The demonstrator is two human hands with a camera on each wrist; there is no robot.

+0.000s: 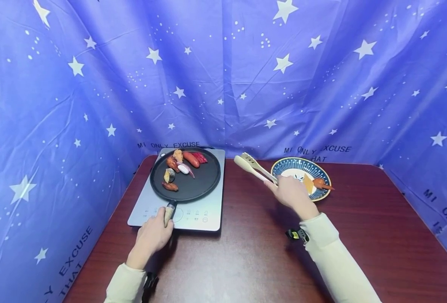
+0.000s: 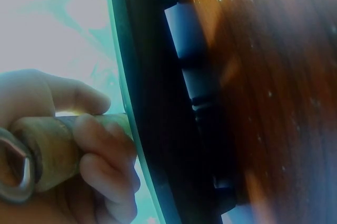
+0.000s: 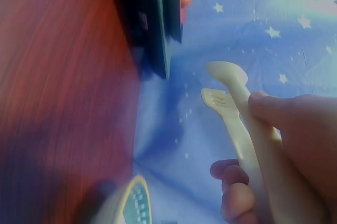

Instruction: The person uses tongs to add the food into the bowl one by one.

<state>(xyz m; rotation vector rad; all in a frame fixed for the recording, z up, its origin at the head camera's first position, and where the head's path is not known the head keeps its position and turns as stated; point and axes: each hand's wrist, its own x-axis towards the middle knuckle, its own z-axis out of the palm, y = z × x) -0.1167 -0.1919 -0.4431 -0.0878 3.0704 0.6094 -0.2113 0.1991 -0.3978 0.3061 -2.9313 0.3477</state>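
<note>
In the head view, my left hand (image 1: pixel 153 233) grips the wooden-coloured handle (image 1: pixel 168 214) of a flat black pan (image 1: pixel 198 181). A metal ring hangs at the handle's end in the left wrist view. The pan holds a red sausage (image 1: pixel 191 159), a bright red piece (image 1: pixel 201 157), a white-and-purple piece (image 1: pixel 183 168) and several brown pieces along its left side. My right hand (image 1: pixel 292 192) holds cream food tongs (image 3: pixel 253 129), their tips apart with nothing between them. The tongs point toward the pan, and the hand overlaps a blue-patterned plate (image 1: pixel 295 161).
Beneath the pan is a silver induction cooker (image 1: pixel 214 206) on the dark red table (image 1: pixel 254 252). A tan flat piece (image 1: pixel 308 184) and an orange-brown piece (image 1: pixel 320 183) lie on the plate. Blue star-printed curtains (image 1: pixel 223 75) surround the table's back and sides.
</note>
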